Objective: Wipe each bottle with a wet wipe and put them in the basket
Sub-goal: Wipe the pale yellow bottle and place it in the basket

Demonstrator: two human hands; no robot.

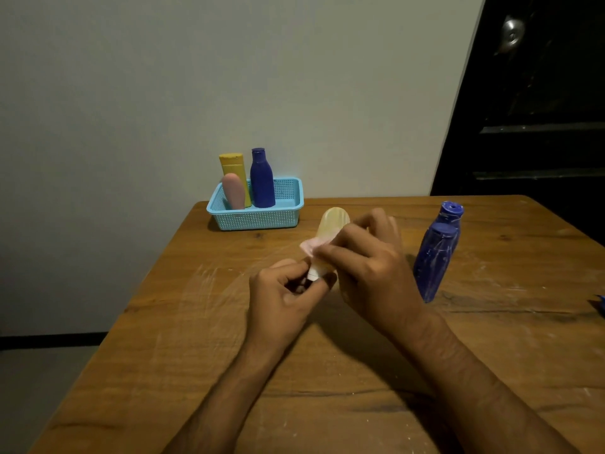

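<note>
A pale yellow plastic tube bottle (333, 224) is held over the wooden bench (196, 355), its lower end pinched in the left hand's (281, 296) closed grip. A crumpled white wet wipe (309, 246) is pressed against it by the right hand's (370, 267) curled fingers. Yellow (234, 165), pink (233, 191) and blue (262, 181) bottles stand in the light blue mesh basket (258, 219).

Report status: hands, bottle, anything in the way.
Left hand grips cream bottle base; right hand fingers press wipe on it. Basket path unobstructed.
</note>
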